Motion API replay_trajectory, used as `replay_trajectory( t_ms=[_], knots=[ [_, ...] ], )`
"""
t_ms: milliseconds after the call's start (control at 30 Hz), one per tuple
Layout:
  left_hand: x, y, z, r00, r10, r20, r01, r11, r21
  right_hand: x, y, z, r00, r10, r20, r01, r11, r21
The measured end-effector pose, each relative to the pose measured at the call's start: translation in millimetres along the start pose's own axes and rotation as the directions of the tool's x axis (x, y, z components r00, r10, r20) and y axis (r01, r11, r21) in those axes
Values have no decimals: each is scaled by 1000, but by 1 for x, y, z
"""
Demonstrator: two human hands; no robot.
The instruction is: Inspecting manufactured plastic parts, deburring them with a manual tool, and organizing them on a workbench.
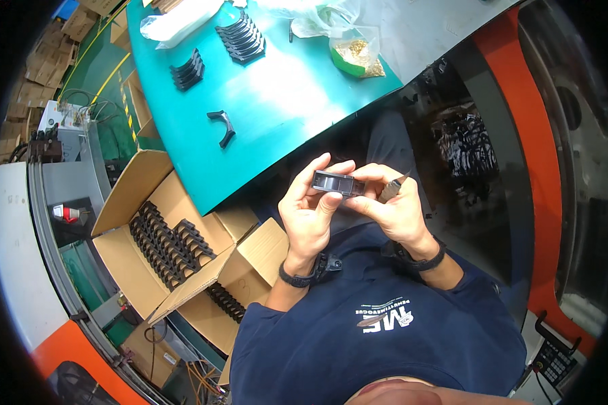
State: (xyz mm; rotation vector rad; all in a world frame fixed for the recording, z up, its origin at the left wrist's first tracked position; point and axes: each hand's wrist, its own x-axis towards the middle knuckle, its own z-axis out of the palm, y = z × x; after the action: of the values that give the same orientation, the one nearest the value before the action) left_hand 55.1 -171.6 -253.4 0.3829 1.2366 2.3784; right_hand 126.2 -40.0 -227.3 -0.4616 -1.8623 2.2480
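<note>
In front of my chest a black plastic part (335, 183) is held between both hands. My left hand (309, 212) is closed on its left end, with the thumb along the near side. My right hand (400, 212) pinches the right end of the part. A small knife (393, 187) is also tucked in that hand, its pointed blade sticking up to the right. One curved black part (223, 128) lies alone on the green tabletop (189, 152). Farther back stand a short row of curved black parts (188, 70) and a longer row (240, 38).
An open cardboard box (138, 270) with rows of black parts stands at the left; a second box (257, 283) with more sits beside it. A bag of gold-coloured small pieces (359, 55) lies near the table's right edge. An orange-framed machine (520, 135) is at my right.
</note>
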Motion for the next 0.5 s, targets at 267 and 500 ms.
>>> replay_trajectory(
  t_ms=[267,500],
  knots=[
    [5,-8,-1,1000,12,24,-14,997,79,8,-8,-12,962,236,139,-273,870,410],
    [12,-15,-4,890,373,263,-454,656,603,9,-5,-12,909,373,188,-411,723,555]
  ],
)
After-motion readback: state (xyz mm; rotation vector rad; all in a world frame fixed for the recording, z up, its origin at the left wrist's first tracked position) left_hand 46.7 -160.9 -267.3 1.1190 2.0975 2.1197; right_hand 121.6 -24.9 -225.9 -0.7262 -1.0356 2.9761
